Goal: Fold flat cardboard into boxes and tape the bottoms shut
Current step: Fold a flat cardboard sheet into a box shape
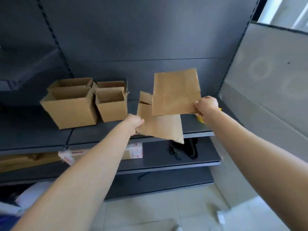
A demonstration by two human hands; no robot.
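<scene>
My right hand [206, 105] pinches the lower right corner of a flat brown cardboard sheet [175, 93] and holds it up above the shelf. My left hand [134, 123] grips the lower left edge of a second flat cardboard piece [160, 126], which lies under the first and overhangs the shelf's front edge. Two folded open-topped boxes stand on the shelf to the left: a larger box [70, 104] and a smaller box [112, 101].
The dark metal shelf [33, 137] carries the boxes. A yellow object [200, 118] peeks out behind my right wrist. On the lower shelf lie taped packages [135, 150] and black items [185, 149]. A grey panel [266, 90] stands at the right. Tiled floor lies below.
</scene>
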